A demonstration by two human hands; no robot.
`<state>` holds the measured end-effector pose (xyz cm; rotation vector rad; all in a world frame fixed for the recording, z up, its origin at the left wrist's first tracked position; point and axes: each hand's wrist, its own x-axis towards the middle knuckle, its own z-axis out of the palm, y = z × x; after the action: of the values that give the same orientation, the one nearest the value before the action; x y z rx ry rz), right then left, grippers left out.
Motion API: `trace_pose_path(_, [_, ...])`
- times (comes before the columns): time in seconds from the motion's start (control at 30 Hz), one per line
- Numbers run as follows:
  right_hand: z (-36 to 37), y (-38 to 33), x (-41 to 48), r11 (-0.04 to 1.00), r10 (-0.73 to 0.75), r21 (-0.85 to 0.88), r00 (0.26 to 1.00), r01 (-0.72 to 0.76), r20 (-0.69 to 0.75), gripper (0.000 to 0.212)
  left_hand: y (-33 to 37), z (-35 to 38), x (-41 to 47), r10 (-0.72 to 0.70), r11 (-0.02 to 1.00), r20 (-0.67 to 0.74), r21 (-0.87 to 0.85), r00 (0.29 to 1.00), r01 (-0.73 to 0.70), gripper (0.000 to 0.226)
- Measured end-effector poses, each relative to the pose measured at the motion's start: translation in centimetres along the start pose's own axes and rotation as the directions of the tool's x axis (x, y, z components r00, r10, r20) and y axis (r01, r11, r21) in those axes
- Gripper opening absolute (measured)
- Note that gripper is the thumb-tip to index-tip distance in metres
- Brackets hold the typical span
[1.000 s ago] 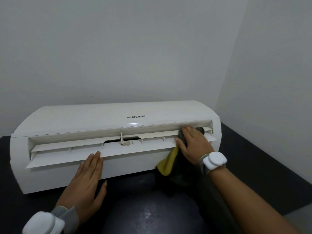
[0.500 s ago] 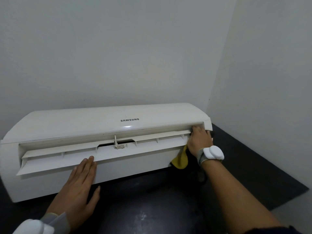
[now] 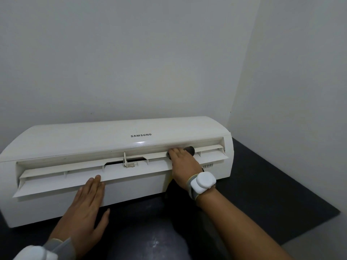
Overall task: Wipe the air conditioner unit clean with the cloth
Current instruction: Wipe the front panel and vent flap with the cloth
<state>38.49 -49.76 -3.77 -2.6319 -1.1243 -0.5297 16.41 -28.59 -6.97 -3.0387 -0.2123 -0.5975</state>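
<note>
Air conditioner (image 3: 93, 139) is long and white, and it sits on a black table (image 3: 272, 203) right in front of the person. Nearest, the left hand (image 3: 86, 209) lies flat against its front. The fingers are straight and hold nothing, and the fingertips touch the bottom edge of the long flap (image 3: 56, 182). The flap is open and tips out toward the person. A white band (image 3: 203, 182) is on the right wrist. A little farther, the right hand (image 3: 184, 164) reaches over the flap into the gap behind it. Its fingers bend over a dark cloth (image 3: 189, 150) and press it on the inside. A round bit of the cloth sticks out past the fingers. A small sticker (image 3: 208, 166) with black lines shows beside that hand. Above the gap, the top is smooth and a bit yellowed, with gray letters (image 3: 141, 135) in the middle and a bright shine under them. Behind it all stands a plain white wall (image 3: 131, 53).
</note>
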Motion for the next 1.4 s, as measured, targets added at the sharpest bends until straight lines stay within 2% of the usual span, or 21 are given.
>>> trace_pose_path(0.13, [-0.5, 1.9, -0.3, 0.997, 0.06, -0.043, 0.998, -0.06, -0.009, 0.039, 0.1, 0.0, 0.0, 0.0, 1.0, -0.022, -0.029, 1.0, -0.001, 0.074])
trace_pose_path(0.37, [-2.6, 6.8, -1.0, 0.921, 0.354, -0.181, 0.935, -0.346, 0.017, 0.03, -0.2, 0.0, -0.2, 0.025, 0.997, -0.068, -0.066, 0.997, -0.03, 0.077])
trace_pose_path(0.5, [-2.6, 4.2, 0.1, 0.894, 0.383, -0.284, 0.92, -0.346, 0.084, 0.036, 0.0, -0.1, -0.1, 0.012, 0.999, -0.001, -0.033, 1.0, -0.012, 0.072])
trace_pose_path(0.6, [-1.7, 0.2, 1.0, 0.877, 0.372, -0.37, 0.921, -0.308, 0.116, 0.04, 0.2, -0.2, 0.1, 0.016, 1.0, -0.011, 0.009, 1.0, -0.016, 0.071])
trace_pose_path(0.73, [-1.5, -4.5, 2.7, 0.896, 0.322, -0.379, 0.927, -0.233, 0.192, 0.039, 0.4, -0.4, 0.1, 0.034, 0.999, -0.033, 0.025, 0.999, -0.033, 0.085])
trace_pose_path(0.87, [-1.8, -5.7, 2.7, 0.916, 0.266, -0.364, 0.934, -0.167, 0.239, 0.035, 0.2, -0.3, 0.0, 0.009, 1.0, 0.016, 0.023, 1.0, -0.01, 0.071])
trace_pose_path(0.97, [-1.2, -5.6, 1.8, 0.955, 0.162, -0.277, 0.968, -0.105, 0.192, 0.039, 0.2, 0.0, 0.0, 0.002, 1.0, -0.003, 0.011, 1.0, -0.002, 0.071])
trace_pose_path(1.07, [-0.3, -4.9, 0.2, 0.998, -0.04, -0.052, 0.99, 0.047, 0.136, 0.056, 0.4, 0.2, 0.1, 0.027, 1.0, -0.061, 0.014, 0.998, -0.027, 0.084])
trace_pose_path(1.13, [0.1, -4.3, -0.8, 0.989, -0.13, 0.089, 0.986, 0.12, 0.109, 0.067, 0.4, 0.3, 0.1, 0.037, 0.999, -0.111, -0.003, 0.993, -0.038, 0.093])
trace_pose_path(1.2, [0.5, -3.6, -2.0, 0.973, -0.188, 0.156, 0.978, 0.173, 0.09, 0.068, 0.2, 0.6, 0.0, 0.041, 0.999, -0.127, -0.022, 0.991, -0.045, 0.096])
trace_pose_path(1.3, [1.3, -2.3, -4.1, 0.963, -0.216, 0.169, 0.976, 0.208, 0.027, 0.065, 0.0, 0.7, -0.3, 0.048, 0.999, -0.096, -0.015, 0.994, -0.05, 0.091])
trace_pose_path(1.4, [2.1, -1.5, -6.1, 0.957, -0.159, 0.237, 0.986, 0.166, -0.047, 0.063, -0.2, 0.4, -0.8, 0.029, 1.0, -0.04, 0.0, 0.999, -0.029, 0.08])
